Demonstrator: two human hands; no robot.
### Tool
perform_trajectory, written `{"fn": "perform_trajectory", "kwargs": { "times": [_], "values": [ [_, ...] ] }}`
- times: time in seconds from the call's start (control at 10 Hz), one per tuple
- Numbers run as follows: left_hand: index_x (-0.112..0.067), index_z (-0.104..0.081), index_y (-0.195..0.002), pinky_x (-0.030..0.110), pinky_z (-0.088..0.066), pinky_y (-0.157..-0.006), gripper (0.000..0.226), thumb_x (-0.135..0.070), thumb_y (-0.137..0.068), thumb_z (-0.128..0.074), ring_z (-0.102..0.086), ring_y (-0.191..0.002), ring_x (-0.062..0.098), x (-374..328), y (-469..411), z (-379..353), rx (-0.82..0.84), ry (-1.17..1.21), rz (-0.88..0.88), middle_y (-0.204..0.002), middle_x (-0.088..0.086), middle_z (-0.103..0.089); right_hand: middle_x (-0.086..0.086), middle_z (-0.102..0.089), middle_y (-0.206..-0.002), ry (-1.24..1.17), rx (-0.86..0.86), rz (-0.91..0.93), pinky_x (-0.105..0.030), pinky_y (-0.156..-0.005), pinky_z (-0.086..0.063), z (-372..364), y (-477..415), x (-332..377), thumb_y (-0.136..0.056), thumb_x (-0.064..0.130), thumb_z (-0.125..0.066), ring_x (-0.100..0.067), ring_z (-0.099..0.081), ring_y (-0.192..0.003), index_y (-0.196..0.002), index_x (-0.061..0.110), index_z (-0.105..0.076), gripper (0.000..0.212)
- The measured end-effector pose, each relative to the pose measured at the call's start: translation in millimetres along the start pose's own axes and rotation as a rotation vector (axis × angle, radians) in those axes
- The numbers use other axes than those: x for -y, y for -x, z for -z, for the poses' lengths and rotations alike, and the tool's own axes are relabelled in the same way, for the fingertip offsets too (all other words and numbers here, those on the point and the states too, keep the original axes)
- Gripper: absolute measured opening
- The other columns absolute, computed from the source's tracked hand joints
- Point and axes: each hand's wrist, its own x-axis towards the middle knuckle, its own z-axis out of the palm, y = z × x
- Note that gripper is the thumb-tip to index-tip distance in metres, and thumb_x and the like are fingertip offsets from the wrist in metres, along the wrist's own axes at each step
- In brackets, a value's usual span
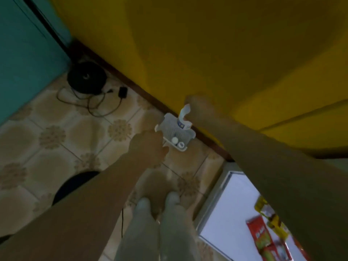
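A small white perforated basket (169, 125) hangs in front of me above the tiled floor. My left hand (148, 147) grips its near left edge. In it stand a white tube or packet (183, 117) and two small white round containers (178, 142). My right hand (199, 110) holds the top of the white tube at the basket's far side. The frame is blurred, so finger detail is unclear.
A yellow wall (207, 44) with a dark skirting runs diagonally behind. A black round device (86, 78) with cables and a charger lies on the floor by a teal door (22, 53). An open white container (235, 213) with red and yellow packets is at lower right. My legs show below.
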Motion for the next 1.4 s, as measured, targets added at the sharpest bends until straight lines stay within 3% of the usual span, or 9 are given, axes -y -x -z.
{"fn": "perform_trajectory", "kwargs": {
  "times": [0.1,0.3,0.5,0.6,0.7,0.8,1.0,1.1,1.4],
  "values": [
    [-0.011,-0.050,-0.121,0.035,-0.044,-0.081,0.043,-0.044,-0.095,-0.044,-0.054,-0.103,0.025,19,-60,-51,0.015,0.003,0.024,-0.114,0.008,-0.054,-0.020,-0.054,-0.123,-0.029,-0.021,-0.012,-0.040,-0.086,-0.045,-72,-69,-25,-0.094,0.013,-0.055,-0.035,-0.054,-0.108,-0.119,0.003,-0.056,0.027],
    [-0.012,-0.045,-0.128,0.037,-0.042,-0.090,0.047,-0.045,-0.094,-0.044,-0.049,-0.113,0.027,60,-177,-158,0.110,-0.013,0.067,-0.124,0.010,-0.050,-0.017,-0.051,-0.132,-0.053,-0.061,0.038,-0.040,-0.100,-0.040,-214,-194,-54,-0.095,0.014,-0.054,-0.032,-0.048,-0.122,-0.132,0.009,-0.049,0.037],
    [-0.013,-0.043,-0.132,0.037,-0.041,-0.091,0.050,-0.045,-0.094,-0.044,-0.047,-0.119,0.028,88,-273,-259,0.119,0.028,0.073,-0.130,0.010,-0.047,-0.017,-0.044,-0.139,-0.054,-0.020,-0.013,-0.032,-0.099,-0.035,-339,-295,-74,-0.099,0.009,-0.040,-0.030,-0.044,-0.125,-0.138,0.002,-0.038,0.040],
    [-0.013,-0.044,-0.132,0.038,-0.041,-0.091,0.049,-0.044,-0.093,-0.047,-0.047,-0.119,0.028,100,-307,-296,0.115,0.084,0.093,-0.130,0.010,-0.047,-0.017,-0.041,-0.142,-0.033,0.020,-0.032,-0.032,-0.104,-0.033,-390,-336,-84,-0.100,0.013,-0.040,-0.031,-0.041,-0.129,-0.143,0.004,-0.035,0.044],
    [-0.012,-0.046,-0.129,0.037,-0.041,-0.091,0.048,-0.043,-0.093,-0.048,-0.047,-0.118,0.028,111,-329,-326,0.095,0.116,0.093,-0.128,0.011,-0.048,-0.022,-0.049,-0.133,-0.058,-0.073,-0.059,-0.036,-0.101,-0.038,-424,-361,-92,-0.094,0.009,-0.051,-0.035,-0.046,-0.124,-0.129,0.001,-0.051,0.037],
    [-0.012,-0.047,-0.129,0.037,-0.039,-0.092,0.048,-0.044,-0.093,-0.047,-0.046,-0.120,0.028,114,-335,-347,0.089,0.145,0.087,-0.128,0.010,-0.048,-0.021,-0.042,-0.141,-0.031,-0.040,-0.049,-0.037,-0.106,-0.033,-454,-366,-95,-0.097,0.012,-0.047,-0.033,-0.042,-0.127,-0.134,0.003,-0.045,0.039],
    [-0.011,-0.045,-0.131,0.039,-0.040,-0.094,0.052,-0.046,-0.093,-0.048,-0.045,-0.120,0.029,105,-325,-344,0.101,0.111,0.068,-0.129,0.011,-0.047,-0.024,-0.033,-0.144,0.043,-0.036,0.017,-0.038,-0.106,-0.030,-434,-346,-101,-0.096,0.023,-0.052,-0.036,-0.036,-0.129,-0.143,0.005,-0.033,0.054],
    [-0.012,-0.043,-0.132,0.038,-0.040,-0.092,0.052,-0.046,-0.093,-0.047,-0.045,-0.120,0.028,94,-304,-307,0.104,0.088,0.058,-0.130,0.011,-0.046,-0.023,-0.038,-0.141,0.125,-0.034,0.073,-0.038,-0.106,-0.030,-393,-320,-95,-0.097,0.016,-0.047,-0.035,-0.038,-0.129,-0.141,0.003,-0.034,0.047],
    [-0.013,-0.042,-0.135,0.038,-0.042,-0.091,0.051,-0.043,-0.094,-0.048,-0.048,-0.120,0.029,49,-171,-66,-0.106,0.024,0.011,-0.135,0.010,-0.046,-0.022,-0.045,-0.124,0.167,-0.113,0.161,-0.038,-0.079,-0.035,-124,-177,-35,-0.098,0.015,-0.049,-0.035,-0.048,-0.101,-0.125,0.005,-0.043,0.030]
  ]
}}
